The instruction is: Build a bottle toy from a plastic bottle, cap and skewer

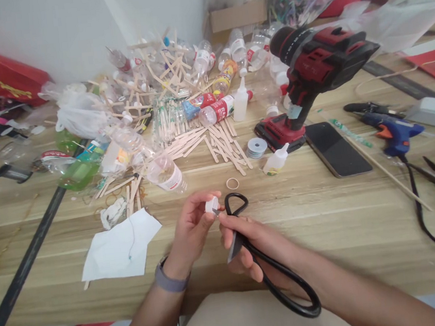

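My left hand [197, 219], with a grey band on its wrist, pinches a small white bottle cap [211, 205] between thumb and fingers. In my right hand [246, 235] is a pair of black-handled scissors [288, 285], gripped around the blades. One blade tip touches the cap, and the other blade points down below my fingers. The handle loops stick out above and below my right hand. A thin white ring [232, 183] lies on the table just beyond the scissors.
Plastic bottles [166, 173] and wooden sticks [219, 142] are piled ahead on the table [200, 294]. Glue bottles, a wire spool [257, 148], a red drill [315, 59], a phone [338, 149] and a blue glue gun [393, 129] stand or lie rightward. White paper [120, 248] lies left.
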A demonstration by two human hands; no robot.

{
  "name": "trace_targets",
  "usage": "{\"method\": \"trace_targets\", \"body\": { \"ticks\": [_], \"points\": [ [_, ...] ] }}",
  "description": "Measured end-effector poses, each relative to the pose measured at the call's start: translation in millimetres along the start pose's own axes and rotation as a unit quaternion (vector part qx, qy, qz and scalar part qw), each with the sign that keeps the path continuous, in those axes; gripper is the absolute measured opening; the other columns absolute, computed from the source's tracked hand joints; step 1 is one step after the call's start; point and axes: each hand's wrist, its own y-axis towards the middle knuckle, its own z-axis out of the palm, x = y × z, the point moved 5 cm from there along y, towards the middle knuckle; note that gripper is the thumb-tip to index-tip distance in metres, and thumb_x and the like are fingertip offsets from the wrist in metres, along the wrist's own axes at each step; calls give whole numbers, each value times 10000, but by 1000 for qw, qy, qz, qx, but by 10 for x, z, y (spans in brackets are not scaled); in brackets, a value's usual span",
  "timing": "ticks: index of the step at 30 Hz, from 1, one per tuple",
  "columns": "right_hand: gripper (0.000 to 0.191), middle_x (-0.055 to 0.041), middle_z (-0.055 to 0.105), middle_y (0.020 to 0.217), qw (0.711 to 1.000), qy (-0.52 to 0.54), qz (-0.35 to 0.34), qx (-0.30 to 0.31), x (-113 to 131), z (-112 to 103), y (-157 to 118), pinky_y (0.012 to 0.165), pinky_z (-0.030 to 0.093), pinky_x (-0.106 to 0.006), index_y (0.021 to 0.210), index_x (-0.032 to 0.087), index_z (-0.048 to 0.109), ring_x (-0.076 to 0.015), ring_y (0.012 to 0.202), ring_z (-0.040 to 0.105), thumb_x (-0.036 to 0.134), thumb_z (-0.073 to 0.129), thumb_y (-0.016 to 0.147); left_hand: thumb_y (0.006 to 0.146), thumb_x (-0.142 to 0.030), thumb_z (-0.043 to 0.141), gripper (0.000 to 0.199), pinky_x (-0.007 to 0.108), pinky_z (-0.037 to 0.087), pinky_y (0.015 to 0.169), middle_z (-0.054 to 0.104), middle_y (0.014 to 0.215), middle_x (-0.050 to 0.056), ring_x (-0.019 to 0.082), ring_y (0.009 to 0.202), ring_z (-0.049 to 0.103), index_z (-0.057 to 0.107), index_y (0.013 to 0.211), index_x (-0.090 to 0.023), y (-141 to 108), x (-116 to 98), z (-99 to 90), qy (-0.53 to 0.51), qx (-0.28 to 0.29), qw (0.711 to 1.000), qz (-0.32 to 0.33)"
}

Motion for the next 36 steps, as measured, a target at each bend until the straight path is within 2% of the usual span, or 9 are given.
{"method": "trace_targets", "body": {
  "ticks": [3,6,11,17,22,26,29,32,36],
  "points": [
    [419,56,475,291,1000,-12,-10,-12,24,-38,-10,279,250,-123,569,166,576,-36,201,378,438,518,883,820,-358,677,190,332,511,814,663,1142,-2,170,900,638,646,1007,-337,-2,11,8,-19,0,1000,-13],
    [457,45,506,306,997,-65,-32,-8,49,-88,-11,269,239,-144,565,162,593,-54,208,418,524,549,840,804,-360,696,210,306,516,789,698,1095,5,151,853,646,664,1007,-312,-3,36,35,-70,-2,996,-50],
    [538,24,578,365,979,-191,-78,-4,123,-138,-24,362,366,-179,575,146,632,-88,287,536,637,559,782,770,-374,729,258,255,524,716,729,1038,13,120,774,645,683,1002,-271,-7,49,73,-117,-14,989,-92],
    [556,33,579,380,964,-252,-81,-33,170,-131,-40,389,381,-197,596,156,614,-96,307,548,681,540,762,772,-342,735,310,254,524,763,720,1090,27,127,838,650,676,1068,-271,-27,61,44,-97,-14,991,-96],
    [548,29,579,379,960,-265,-71,-47,163,-134,-46,376,372,-182,591,154,606,-92,308,551,664,532,777,803,-306,708,274,260,519,797,684,1167,45,139,897,648,664,1069,-258,-34,59,10,-49,-4,996,-79],
    [526,18,581,366,976,-208,-61,-15,117,-103,-47,355,368,-168,576,143,618,-87,290,541,617,551,793,814,-263,697,245,272,523,815,674,1156,47,146,930,645,646,1053,-258,-10,9,18,-7,7,1000,-24],
    [487,30,542,324,992,-120,-39,-10,78,-89,-50,273,272,-157,557,150,611,-73,227,464,573,568,795,822,-256,684,212,317,530,829,671,1103,48,162,929,645,642,1030,-261,4,-49,31,46,9,999,26],
    [431,41,510,292,999,-39,-5,-11,44,-96,-58,254,210,-137,555,158,591,-53,197,412,489,568,829,819,-260,681,180,371,538,827,654,1082,63,189,918,639,649,996,-245,7,-95,37,98,3,994,46],
    [395,68,484,279,997,57,23,40,-1,-103,-53,284,246,-130,546,174,537,-29,184,358,452,626,812,830,-261,668,191,364,526,844,638,1117,83,201,966,616,652,1019,-237,-7,-139,53,159,9,985,59]
  ]
}}
